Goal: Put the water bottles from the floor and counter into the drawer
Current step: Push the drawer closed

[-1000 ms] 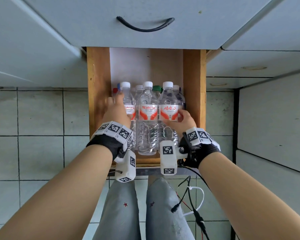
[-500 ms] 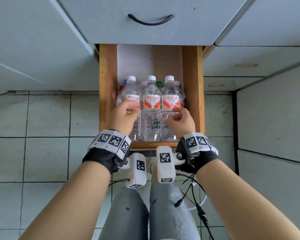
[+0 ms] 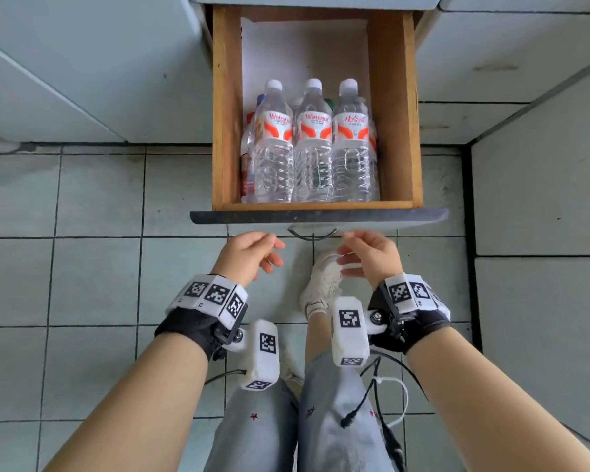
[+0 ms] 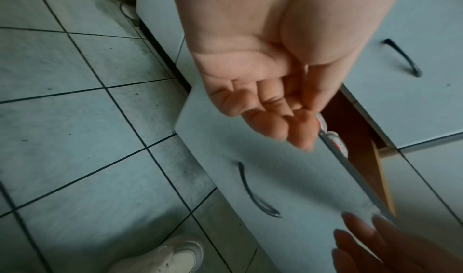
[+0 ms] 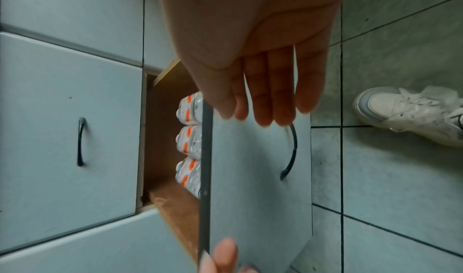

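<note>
Head camera: high, facing straight down into the open drawer and tiled floor. Left wrist camera: close under the left hand, facing the drawer front from its left. Right wrist camera: close under the right hand, rolled sideways. All three share the drawer handle and the bottles.

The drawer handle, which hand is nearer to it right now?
Right, narrowly. The right hand hangs just right of the drawer handle, fingertips almost at its end. The left hand sits a little farther off on the handle's left.
</note>
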Tool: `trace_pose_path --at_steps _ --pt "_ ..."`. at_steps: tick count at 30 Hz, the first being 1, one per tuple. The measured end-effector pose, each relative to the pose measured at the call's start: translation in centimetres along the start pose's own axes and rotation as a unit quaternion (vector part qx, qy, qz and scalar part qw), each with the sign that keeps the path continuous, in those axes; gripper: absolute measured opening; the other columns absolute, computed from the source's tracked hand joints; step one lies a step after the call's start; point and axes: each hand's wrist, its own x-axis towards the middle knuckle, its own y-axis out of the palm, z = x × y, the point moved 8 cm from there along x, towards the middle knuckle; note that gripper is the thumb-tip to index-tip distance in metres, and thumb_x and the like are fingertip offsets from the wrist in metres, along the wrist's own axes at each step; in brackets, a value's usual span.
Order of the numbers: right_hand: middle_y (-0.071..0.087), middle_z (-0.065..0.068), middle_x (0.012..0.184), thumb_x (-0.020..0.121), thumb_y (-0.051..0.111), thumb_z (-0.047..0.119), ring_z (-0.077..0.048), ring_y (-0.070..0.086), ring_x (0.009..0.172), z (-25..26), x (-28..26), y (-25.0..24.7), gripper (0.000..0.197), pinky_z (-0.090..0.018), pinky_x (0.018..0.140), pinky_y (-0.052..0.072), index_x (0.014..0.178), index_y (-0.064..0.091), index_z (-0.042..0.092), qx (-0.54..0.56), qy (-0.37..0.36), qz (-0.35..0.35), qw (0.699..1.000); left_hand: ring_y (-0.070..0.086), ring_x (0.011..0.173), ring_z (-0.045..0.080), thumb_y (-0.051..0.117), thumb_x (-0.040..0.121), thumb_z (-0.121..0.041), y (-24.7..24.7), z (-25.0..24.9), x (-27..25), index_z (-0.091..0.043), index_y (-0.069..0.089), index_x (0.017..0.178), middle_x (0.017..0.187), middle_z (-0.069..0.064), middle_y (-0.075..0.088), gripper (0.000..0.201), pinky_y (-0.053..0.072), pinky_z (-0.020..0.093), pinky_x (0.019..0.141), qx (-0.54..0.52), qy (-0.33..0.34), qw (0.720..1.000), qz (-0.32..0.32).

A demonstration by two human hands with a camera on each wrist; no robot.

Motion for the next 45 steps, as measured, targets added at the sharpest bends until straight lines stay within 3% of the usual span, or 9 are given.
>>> trace_pose_path --at_steps 4,8,11,15,24,31,37,41,45 --pt "0.057 -0.006 0.070 0.097 0.032 0.034 -0.019 0.056 0.059 -0.1 1.0 -3.0 0.031 -0.035 0.058 0.051 0.083 0.051 0.014 0.053 -0.023 -0.084 0.995 0.052 0.061 0.010 0.031 0.096 -0.012 -0.7 1.6 0.7 -0.028 0.050 0.074 0.072 -0.005 0.059 0.033 0.035 0.023 0.050 -0.007 -0.007 0.996 -0.087" --pt "0.055 -0.005 0.062 0.097 0.033 0.028 -0.011 0.054 0.041 -0.3 2.0 -3.9 0.036 -0.029 0.048 0.051 0.068 0.048 0.015 0.032 -0.037 -0.130 0.990 0.056 0.044 -0.003 0.031 0.096 -0.012 -1.8 1.9 2.1 -0.021 0.050 0.074 0.067 -0.005 0.055 0.030 0.040 0.012 0.041 -0.038 -0.008 0.983 -0.179" --pt "0.055 -0.006 0.058 0.097 0.037 0.022 -0.003 0.047 0.030 -0.3 2.5 -4.8 0.036 -0.021 0.039 0.048 0.064 0.050 0.014 0.016 -0.045 -0.137 0.989 0.051 0.052 0.010 0.030 0.096 -0.011 -1.9 2.1 2.8 -0.010 0.055 0.084 0.063 -0.002 0.051 0.028 0.041 0.016 0.049 -0.029 -0.013 0.976 -0.213" --pt "0.055 -0.001 0.048 0.095 0.043 0.018 -0.003 0.044 0.027 -0.1 2.6 -5.3 0.036 -0.017 0.034 0.043 0.060 0.052 0.014 0.030 -0.057 -0.139 0.988 0.046 0.054 0.011 0.028 0.096 -0.011 -2.0 2.2 2.9 -0.009 0.053 0.080 0.062 -0.002 0.049 0.030 0.036 0.003 0.040 -0.018 0.012 0.970 -0.242" --pt "0.053 -0.006 0.055 0.095 0.042 0.018 -0.002 0.046 0.031 2.5 5.1 -5.0 0.036 -0.017 0.035 0.043 0.060 0.052 0.014 0.052 -0.088 -0.163 0.981 0.045 0.055 0.009 0.029 0.097 -0.013 -2.7 -0.7 5.0 -0.016 0.050 0.076 0.063 -0.004 0.048 0.031 0.038 0.002 0.044 -0.007 0.058 0.966 -0.252" --pt "0.051 -0.006 0.054 0.095 0.043 0.022 -0.001 0.044 0.032 7.2 9.0 -3.9 0.033 -0.017 0.038 0.041 0.063 0.051 0.016 0.050 -0.113 -0.145 0.982 0.049 0.055 0.007 0.030 0.097 -0.013 -4.5 -4.6 9.4 -0.008 0.052 0.092 0.064 -0.004 0.050 0.023 0.040 0.003 0.044 0.002 0.060 0.967 -0.246" --pt "0.045 0.000 0.068 0.083 0.063 0.014 -0.011 0.044 0.051 14.1 13.6 -1.7 0.026 -0.013 0.043 0.042 0.072 0.041 0.021 -0.006 -0.116 -0.080 0.990 0.050 0.053 0.008 0.032 0.097 -0.011 -6.7 -9.7 15.8 -0.007 0.051 0.093 0.064 0.001 0.051 0.020 0.043 0.013 0.048 -0.033 0.018 0.978 -0.203" --pt "0.044 -0.001 0.080 0.081 0.065 0.008 -0.014 0.046 0.057 18.2 16.9 -1.0 0.032 -0.019 0.050 0.046 0.072 0.038 0.021 -0.037 -0.084 -0.065 0.994 0.051 0.052 0.012 0.031 0.098 -0.008 -7.4 -13.2 19.9 -0.010 0.049 0.075 0.065 0.004 0.049 0.029 0.043 0.010 0.043 -0.069 -0.012 0.982 -0.178" --pt "0.045 0.001 0.080 0.080 0.063 0.002 -0.016 0.048 0.058 20.7 19.7 -0.6 0.034 -0.028 0.059 0.046 0.072 0.037 0.022 -0.055 -0.078 -0.075 0.993 0.052 0.030 -0.003 0.031 0.098 -0.008 -8.1 -15.3 23.4 -0.017 0.045 0.066 0.065 0.004 0.049 0.036 0.041 0.008 0.037 -0.086 -0.014 0.983 -0.160"
